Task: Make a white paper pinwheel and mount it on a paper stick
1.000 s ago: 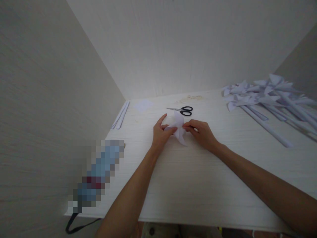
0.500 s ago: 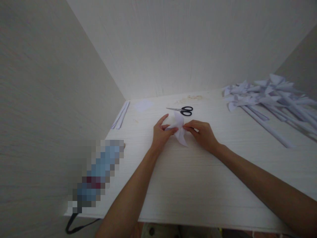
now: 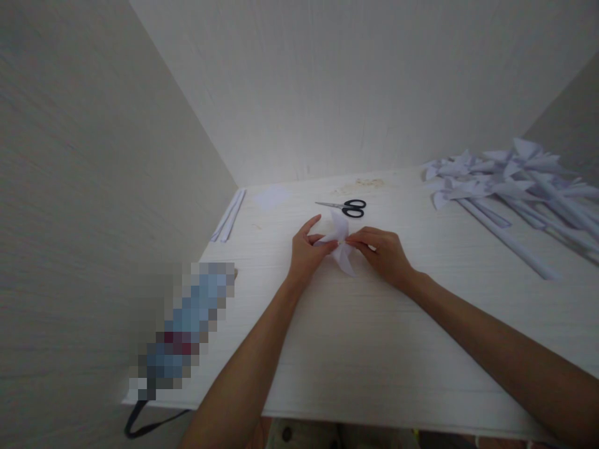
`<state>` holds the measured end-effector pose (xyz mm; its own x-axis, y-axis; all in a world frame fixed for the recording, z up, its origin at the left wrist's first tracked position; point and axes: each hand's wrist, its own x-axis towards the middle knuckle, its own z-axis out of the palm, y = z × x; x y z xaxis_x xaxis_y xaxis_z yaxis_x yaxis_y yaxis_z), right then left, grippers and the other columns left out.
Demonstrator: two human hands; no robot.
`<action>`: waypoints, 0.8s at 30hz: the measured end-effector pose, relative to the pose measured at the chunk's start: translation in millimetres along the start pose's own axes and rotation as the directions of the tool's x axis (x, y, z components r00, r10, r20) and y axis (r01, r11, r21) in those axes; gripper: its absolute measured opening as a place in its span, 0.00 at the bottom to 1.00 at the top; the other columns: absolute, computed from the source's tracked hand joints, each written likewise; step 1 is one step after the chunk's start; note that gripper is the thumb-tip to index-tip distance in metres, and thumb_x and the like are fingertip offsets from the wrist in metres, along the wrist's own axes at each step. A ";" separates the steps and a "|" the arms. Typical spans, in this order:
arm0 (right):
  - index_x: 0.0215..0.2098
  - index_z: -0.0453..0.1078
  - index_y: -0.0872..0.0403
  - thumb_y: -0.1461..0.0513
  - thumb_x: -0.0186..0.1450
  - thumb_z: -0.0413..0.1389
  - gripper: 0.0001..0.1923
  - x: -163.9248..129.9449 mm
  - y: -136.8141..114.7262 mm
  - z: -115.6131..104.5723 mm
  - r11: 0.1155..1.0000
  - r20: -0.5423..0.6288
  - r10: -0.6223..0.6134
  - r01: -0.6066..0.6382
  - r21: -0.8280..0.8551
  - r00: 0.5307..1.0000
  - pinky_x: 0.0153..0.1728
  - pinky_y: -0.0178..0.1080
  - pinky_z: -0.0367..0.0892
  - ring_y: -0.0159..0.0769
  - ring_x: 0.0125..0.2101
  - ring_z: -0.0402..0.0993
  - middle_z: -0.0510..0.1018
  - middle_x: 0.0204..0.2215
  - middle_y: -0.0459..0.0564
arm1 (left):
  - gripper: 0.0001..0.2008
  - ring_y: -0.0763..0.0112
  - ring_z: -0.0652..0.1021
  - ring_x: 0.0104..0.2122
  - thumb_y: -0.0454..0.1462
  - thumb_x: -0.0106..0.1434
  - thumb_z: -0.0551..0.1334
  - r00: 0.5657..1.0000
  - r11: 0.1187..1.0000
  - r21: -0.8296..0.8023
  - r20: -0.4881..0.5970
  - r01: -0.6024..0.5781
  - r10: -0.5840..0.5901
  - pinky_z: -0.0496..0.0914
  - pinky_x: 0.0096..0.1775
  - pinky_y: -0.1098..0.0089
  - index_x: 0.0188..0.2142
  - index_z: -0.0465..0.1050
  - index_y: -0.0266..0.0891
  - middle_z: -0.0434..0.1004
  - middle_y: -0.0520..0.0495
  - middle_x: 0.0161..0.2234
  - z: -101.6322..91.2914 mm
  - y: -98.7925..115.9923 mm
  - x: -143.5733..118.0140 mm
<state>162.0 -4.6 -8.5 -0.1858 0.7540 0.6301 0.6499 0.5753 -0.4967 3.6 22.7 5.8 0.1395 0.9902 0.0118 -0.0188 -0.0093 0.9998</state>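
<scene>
A small folded white paper piece with pointed flaps sits between both hands near the middle of the white table. My left hand pinches its left side with thumb and fingers. My right hand grips its right side at the centre. Just behind the paper lie black-handled scissors, blades pointing left.
Several finished white paper pinwheels on rolled sticks are piled at the back right. Two thin paper strips lie along the left wall, a small paper square beside them. A blurred bluish object rests at the table's left front edge.
The left hand's fingers have folded the paper's left flap in closer to the centre; both hands stay in nearly the same place.
</scene>
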 end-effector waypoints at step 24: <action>0.28 0.71 0.56 0.67 0.60 0.51 0.07 -0.7 1.9 2.0 0.993 -0.105 -0.075 0.065 -0.098 0.992 0.29 0.34 0.67 0.32 0.27 0.70 0.75 0.26 0.50 | 0.35 0.80 0.67 0.16 0.35 0.38 0.66 0.996 0.999 0.013 -0.075 -0.044 0.044 0.61 0.21 0.77 0.49 0.62 0.33 0.72 0.52 0.20 2.1 -1.5 0.6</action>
<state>161.9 -3.4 -11.1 -0.1558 0.6709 0.7250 0.7052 0.5895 -0.3940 5.8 23.0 4.3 0.0640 0.9964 0.0548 -0.0124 -0.0542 0.9985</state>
